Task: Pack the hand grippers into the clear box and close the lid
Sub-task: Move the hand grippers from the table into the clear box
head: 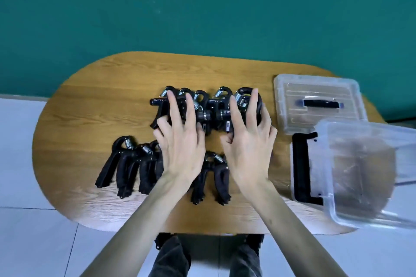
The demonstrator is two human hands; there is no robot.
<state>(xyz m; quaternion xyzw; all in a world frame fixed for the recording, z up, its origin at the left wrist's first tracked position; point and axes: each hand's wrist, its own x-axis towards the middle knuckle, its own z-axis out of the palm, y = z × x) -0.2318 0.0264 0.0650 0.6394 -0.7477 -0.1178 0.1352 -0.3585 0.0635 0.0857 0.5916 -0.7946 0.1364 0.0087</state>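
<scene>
Both hands, left (180, 141) and right (247, 141), lie fingers spread on the far row of grippers (209, 108); the box (360, 175) and lid (315, 101) sit right on the worktop (101, 96).

wall: flat teal (202, 7) behind | floor: pale grey-white tiles (33, 243) with thin joints | furniture: oval wooden table (101, 87), warm oak grain | light: even
</scene>
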